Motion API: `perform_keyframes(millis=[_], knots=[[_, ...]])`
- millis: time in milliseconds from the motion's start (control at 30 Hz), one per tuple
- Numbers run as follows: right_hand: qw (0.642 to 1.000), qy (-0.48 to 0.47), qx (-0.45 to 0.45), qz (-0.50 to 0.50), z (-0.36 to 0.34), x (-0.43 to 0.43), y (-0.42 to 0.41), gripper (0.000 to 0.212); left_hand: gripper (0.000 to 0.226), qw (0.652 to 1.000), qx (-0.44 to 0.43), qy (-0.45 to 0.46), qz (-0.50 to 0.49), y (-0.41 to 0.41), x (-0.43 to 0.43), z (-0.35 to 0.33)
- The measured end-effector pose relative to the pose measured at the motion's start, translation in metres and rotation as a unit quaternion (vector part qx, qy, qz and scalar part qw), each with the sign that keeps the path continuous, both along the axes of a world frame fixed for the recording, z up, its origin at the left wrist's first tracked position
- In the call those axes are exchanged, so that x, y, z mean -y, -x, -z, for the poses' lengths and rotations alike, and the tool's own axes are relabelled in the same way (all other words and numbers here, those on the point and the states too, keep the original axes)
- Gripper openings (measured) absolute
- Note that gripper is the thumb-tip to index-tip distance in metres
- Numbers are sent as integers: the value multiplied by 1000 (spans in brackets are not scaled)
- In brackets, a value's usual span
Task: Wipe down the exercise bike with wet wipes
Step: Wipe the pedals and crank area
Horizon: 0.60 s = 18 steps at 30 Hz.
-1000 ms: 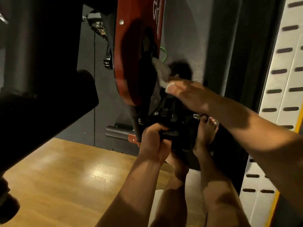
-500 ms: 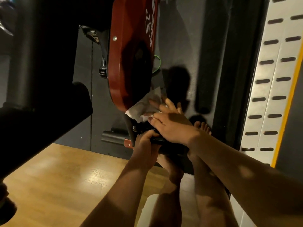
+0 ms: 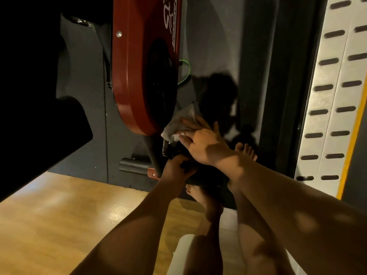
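**One bike, one wipe, two hands on the pedal**

Quick count: one exercise bike (image 3: 139, 76) with the red housing, one white wet wipe (image 3: 179, 124), two hands, two bare feet (image 3: 246, 150) down on the dark mat (image 3: 83, 96).

The right hand (image 3: 200, 143) is laid out flat, fingers straight and a bit spread. It presses the wipe against the black bit just under the bottom edge of the red housing, and the crumpled wipe pokes out past the fingertips.

The left hand (image 3: 175, 168) is curled tight around the black pedal (image 3: 174, 151) just below, right under the right wrist. It's too dark there to make out which part of the pedal.

A wood floor (image 3: 59, 215) is at lower left and a white slotted panel (image 3: 333, 96) is on the right.
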State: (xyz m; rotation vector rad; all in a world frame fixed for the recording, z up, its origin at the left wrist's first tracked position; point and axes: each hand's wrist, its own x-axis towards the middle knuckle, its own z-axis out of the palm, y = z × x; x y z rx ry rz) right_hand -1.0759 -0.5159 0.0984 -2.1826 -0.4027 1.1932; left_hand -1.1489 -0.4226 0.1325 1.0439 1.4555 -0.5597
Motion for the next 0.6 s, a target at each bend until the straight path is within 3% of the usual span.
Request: perform_keyframes(millis=[267,333,400,467,600], knots=[[994,51,-91,-9,52,12,-28,37,42,994,-38,-6,99,-16,-7,45],[994,45,-44,85,54,13,-28,36,55,990,-40,7,135,-14,-8,43],[976,7,74,203,44,7,-22,33,58,988,-57,4,145,-3,-16,37],[952,-39,164,257,27,-2,-12,30,51,994,-60,-19,93,8,-28,30],[972,-72,53,220,0,-24,19,35,44,997,-26,-71,-28,13,-57,22]])
